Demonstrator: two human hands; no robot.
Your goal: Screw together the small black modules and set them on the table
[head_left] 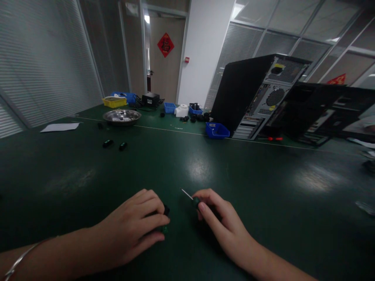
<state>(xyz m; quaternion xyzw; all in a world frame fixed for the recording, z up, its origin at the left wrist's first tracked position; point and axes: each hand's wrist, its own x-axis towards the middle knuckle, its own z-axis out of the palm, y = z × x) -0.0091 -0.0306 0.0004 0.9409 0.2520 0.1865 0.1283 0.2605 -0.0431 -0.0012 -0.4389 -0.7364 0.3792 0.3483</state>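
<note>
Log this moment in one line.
left hand: gripping black part | right hand: holding green-handled screwdriver, apart from black part | table: two small black pieces beyond

On the door [165, 78] — a red diamond sign [165, 45] with the character 福.

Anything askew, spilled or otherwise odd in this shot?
The black computer case looks askew, leaning to the picture's right, but the window frames behind it slant too, so that is probably lens distortion. No spill or damage stands out.
</note>
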